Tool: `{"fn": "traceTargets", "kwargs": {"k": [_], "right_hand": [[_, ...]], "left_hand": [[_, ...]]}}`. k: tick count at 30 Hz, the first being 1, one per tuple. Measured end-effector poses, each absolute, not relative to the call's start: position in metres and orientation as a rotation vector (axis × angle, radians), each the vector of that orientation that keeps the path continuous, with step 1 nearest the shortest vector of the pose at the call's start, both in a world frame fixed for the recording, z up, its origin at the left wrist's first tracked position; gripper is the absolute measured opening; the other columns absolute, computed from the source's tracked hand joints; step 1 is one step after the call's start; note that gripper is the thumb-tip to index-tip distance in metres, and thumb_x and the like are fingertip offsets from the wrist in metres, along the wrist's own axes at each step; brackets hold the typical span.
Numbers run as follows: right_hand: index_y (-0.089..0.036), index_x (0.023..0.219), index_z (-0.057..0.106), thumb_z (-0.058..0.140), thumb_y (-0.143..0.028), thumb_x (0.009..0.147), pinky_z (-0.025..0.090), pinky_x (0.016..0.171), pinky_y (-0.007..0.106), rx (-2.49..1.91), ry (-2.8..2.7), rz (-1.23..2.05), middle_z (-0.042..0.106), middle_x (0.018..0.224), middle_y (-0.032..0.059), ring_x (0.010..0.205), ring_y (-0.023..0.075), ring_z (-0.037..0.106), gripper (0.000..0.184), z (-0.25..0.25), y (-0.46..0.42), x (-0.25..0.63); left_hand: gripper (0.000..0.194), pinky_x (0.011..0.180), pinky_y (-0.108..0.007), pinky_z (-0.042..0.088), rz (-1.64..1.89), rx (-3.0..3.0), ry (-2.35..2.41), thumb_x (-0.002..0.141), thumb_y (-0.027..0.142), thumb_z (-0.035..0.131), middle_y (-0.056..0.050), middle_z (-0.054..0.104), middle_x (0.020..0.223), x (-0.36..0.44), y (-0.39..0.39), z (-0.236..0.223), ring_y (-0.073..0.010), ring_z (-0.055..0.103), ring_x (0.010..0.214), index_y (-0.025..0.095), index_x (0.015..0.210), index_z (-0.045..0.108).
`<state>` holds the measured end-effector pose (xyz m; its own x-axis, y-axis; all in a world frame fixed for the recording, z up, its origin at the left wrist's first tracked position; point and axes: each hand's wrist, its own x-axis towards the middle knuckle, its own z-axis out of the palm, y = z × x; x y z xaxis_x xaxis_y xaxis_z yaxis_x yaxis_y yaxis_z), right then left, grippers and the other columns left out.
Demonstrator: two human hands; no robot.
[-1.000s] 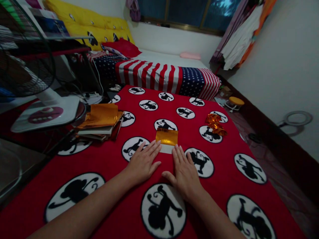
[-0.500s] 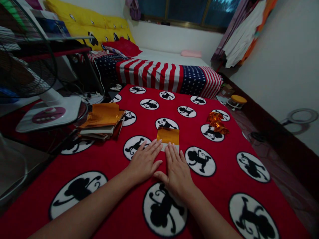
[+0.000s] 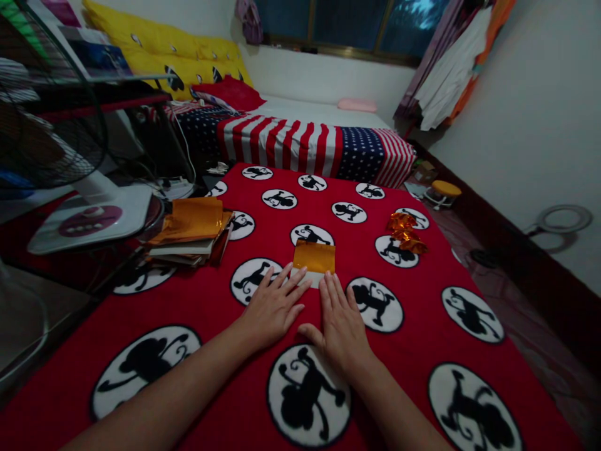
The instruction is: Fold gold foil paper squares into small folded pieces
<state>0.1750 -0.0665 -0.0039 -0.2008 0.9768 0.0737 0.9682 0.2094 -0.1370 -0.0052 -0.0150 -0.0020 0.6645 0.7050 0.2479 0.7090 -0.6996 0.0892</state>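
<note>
Touching the gold paper (image 3: 313, 255) at its near edge, the left hand (image 3: 273, 308) is spreading its fingers and the right hand (image 3: 342, 326) is holding its fingers close. The paper is lying on the red blanket (image 3: 420, 351).

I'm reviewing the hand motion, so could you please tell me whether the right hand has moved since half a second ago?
Yes, the right hand has shifted slightly rightward, closer to the monkey circle beside it on the red cloth.

Dim light, dusky window (image 3: 347, 26), dull sheen on gold sheet (image 3: 314, 256), stretched edges
</note>
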Motion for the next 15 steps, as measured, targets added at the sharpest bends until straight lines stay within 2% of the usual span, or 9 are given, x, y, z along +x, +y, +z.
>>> {"fn": "traceTargets", "kwargs": {"k": [5,11,13,15], "right_hand": [[0.0,0.146,0.031,0.042,-0.074,0.082,0.015,0.116,0.054,-1.879,-2.317,0.107,0.018,0.155,0.0221,0.146,0.0332,0.015,0.098,-0.0035,-0.0665,0.1758],[-0.001,0.145,0.034,0.046,-0.07,0.083,0.017,0.114,0.055,-1.815,-2.27,0.09,0.025,0.154,0.0236,0.145,0.0335,0.018,0.094,-0.0066,-0.0682,0.1762],[-0.003,0.143,0.038,0.047,-0.063,0.087,0.018,0.113,0.055,-1.786,-2.226,0.086,0.03,0.152,0.0229,0.143,0.0334,0.024,0.082,-0.0065,-0.0659,0.1786],[-0.009,0.135,0.048,0.045,-0.05,0.093,0.02,0.113,0.055,-1.751,-2.159,0.096,0.041,0.147,0.0196,0.138,0.0311,0.035,0.06,-0.0039,-0.0601,0.1829]], "left_hand": [[0.047,0.114,-0.049,0.021,-0.438,-2.874,-1.221,0.096,0.037,0.041,-0.002,0.037,0.153,-0.0048,-0.015,-0.0024,-0.0269,0.029,0.142,0.028,0.142,0.043],[0.047,0.114,-0.051,0.021,-0.452,-2.899,-1.232,0.096,0.037,0.041,-0.002,0.036,0.153,-0.0049,-0.0147,-0.0022,-0.0281,0.03,0.141,0.028,0.141,0.044],[0.047,0.114,-0.051,0.021,-0.463,-2.902,-1.229,0.096,0.037,0.041,-0.002,0.036,0.153,-0.0052,-0.0145,-0.0023,-0.0277,0.03,0.141,0.029,0.142,0.044],[0.047,0.114,-0.051,0.022,-0.469,-2.906,-1.229,0.096,0.037,0.041,-0.002,0.036,0.153,-0.0055,-0.0145,-0.0021,-0.0272,0.03,0.142,0.03,0.142,0.043]]}}
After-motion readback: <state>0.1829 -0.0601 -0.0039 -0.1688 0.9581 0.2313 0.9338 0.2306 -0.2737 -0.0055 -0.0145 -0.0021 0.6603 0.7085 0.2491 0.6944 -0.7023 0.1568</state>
